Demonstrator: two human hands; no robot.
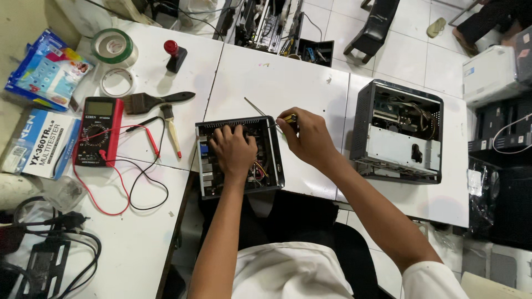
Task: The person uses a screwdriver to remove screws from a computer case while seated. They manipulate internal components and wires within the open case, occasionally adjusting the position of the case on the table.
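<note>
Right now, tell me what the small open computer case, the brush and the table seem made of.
Small open computer case: apparently black painted sheet metal, with thin, straight, vented walls. Brush: dark bristles and a glossy black handle, plastic or lacquered wood; I cannot tell which. Table: smooth white panels, probably laminate, scuffed, with visible seams.

**Short white sleeves, bare forearms**

The person is wearing a plain white short-sleeved cloth shirt, its sleeve hem showing at the right upper arm. Both forearms are showing bare below it. The left hand and right hand are wearing no gloves, rings or watch.
</note>
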